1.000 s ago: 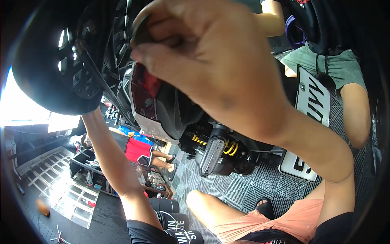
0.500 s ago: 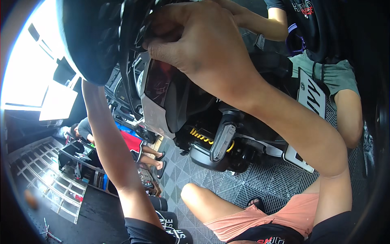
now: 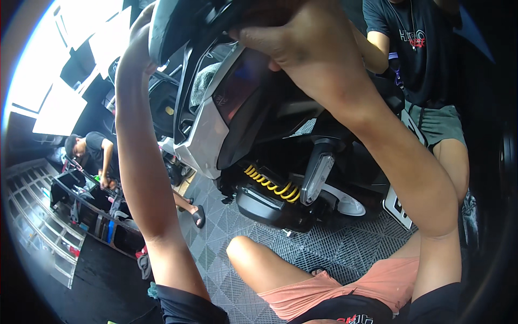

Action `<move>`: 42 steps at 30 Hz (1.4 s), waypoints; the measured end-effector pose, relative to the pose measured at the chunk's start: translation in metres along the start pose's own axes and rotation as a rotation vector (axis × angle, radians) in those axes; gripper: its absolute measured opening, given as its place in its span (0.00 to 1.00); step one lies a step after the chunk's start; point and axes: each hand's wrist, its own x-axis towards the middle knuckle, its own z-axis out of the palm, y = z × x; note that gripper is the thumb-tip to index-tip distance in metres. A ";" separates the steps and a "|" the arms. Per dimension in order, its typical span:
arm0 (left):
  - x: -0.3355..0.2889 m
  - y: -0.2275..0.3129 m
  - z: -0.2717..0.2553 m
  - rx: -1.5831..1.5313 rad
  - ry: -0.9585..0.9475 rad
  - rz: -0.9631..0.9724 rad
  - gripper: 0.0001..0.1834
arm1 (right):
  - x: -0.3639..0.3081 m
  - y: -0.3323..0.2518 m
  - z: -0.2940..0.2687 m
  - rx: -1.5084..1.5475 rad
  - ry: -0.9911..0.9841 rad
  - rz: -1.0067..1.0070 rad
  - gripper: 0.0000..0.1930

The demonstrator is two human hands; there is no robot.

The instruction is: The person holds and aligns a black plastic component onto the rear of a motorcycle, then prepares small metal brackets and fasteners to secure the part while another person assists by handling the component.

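Observation:
A large dark curved part [image 3: 186, 27], which looks like a scooter's seat or body panel, is held up at the top of the view. My left hand [image 3: 141, 40] is closed around its left edge, fingers partly hidden behind it. My right hand [image 3: 294, 40] reaches across from the right and grips its near right side. The right fingertips are in shadow and hard to see. Beneath both hands stands a motor scooter [image 3: 202, 143] with silver and black side panels. Its yellow coil spring [image 3: 272, 184] and a grey turn-signal-like lamp [image 3: 317, 178] show below.
Close on the right stands a person [image 3: 431, 70] in a dark shirt and green shorts. Farther off at left, another person [image 3: 97, 154] bends over a black rack [image 3: 86, 213]. A metal grid frame [image 3: 40, 232] lies at far left. Patterned grey tiles [image 3: 216, 243] cover the floor.
The dark part has shifted up in the view, and my left hand now shows at its edge. More of the scooter's silver panel and yellow spring is visible. My right hand sits farther right.

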 end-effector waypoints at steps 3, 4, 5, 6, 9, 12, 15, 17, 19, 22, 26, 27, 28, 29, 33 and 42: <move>-0.003 -0.003 -0.004 -0.032 0.004 -0.013 0.19 | 0.002 0.003 0.006 -0.010 -0.029 0.021 0.11; -0.003 -0.004 -0.004 -0.041 -0.003 -0.012 0.19 | 0.003 0.003 0.006 -0.011 -0.041 0.045 0.11; -0.004 -0.006 -0.005 -0.052 -0.006 -0.014 0.19 | 0.003 0.001 0.007 -0.013 -0.050 0.078 0.11; -0.005 -0.007 -0.006 -0.063 -0.009 -0.018 0.19 | 0.003 -0.002 0.008 -0.013 -0.056 0.118 0.12; -0.006 -0.015 -0.011 -0.111 -0.014 -0.026 0.19 | 0.003 -0.012 0.011 -0.025 -0.064 0.289 0.13; -0.007 -0.025 -0.018 -0.168 -0.015 -0.032 0.18 | 0.004 -0.020 0.016 -0.054 -0.064 0.462 0.15; -0.007 -0.035 -0.020 -0.238 -0.015 -0.036 0.18 | 0.002 -0.021 0.025 -0.111 -0.013 0.493 0.16; -0.008 -0.041 -0.018 -0.307 -0.010 -0.032 0.18 | 0.001 -0.020 0.030 -0.116 0.030 0.452 0.16; -0.014 -0.044 -0.014 -0.432 0.025 0.043 0.19 | 0.000 -0.019 0.033 -0.071 0.051 0.389 0.16; -0.030 -0.043 -0.017 -0.299 -0.160 0.267 0.33 | 0.003 -0.018 0.036 0.011 0.047 0.367 0.16; -0.052 -0.036 -0.022 0.146 -0.178 0.536 0.43 | 0.002 -0.025 0.035 0.038 0.058 0.497 0.18; -0.053 -0.034 -0.021 0.214 -0.138 0.576 0.43 | 0.002 -0.026 0.035 0.027 0.070 0.504 0.18; -0.055 -0.033 -0.019 0.262 -0.100 0.605 0.43 | 0.000 -0.027 0.034 0.017 0.082 0.512 0.19; -0.055 -0.032 -0.015 0.258 -0.073 0.610 0.40 | 0.001 -0.025 0.035 0.015 0.068 0.490 0.20; -0.064 -0.032 -0.002 0.246 0.024 0.635 0.32 | -0.001 -0.019 0.033 0.056 0.053 0.447 0.21; -0.069 -0.026 0.005 0.120 0.036 0.547 0.32 | -0.001 -0.021 0.034 0.095 0.062 0.446 0.21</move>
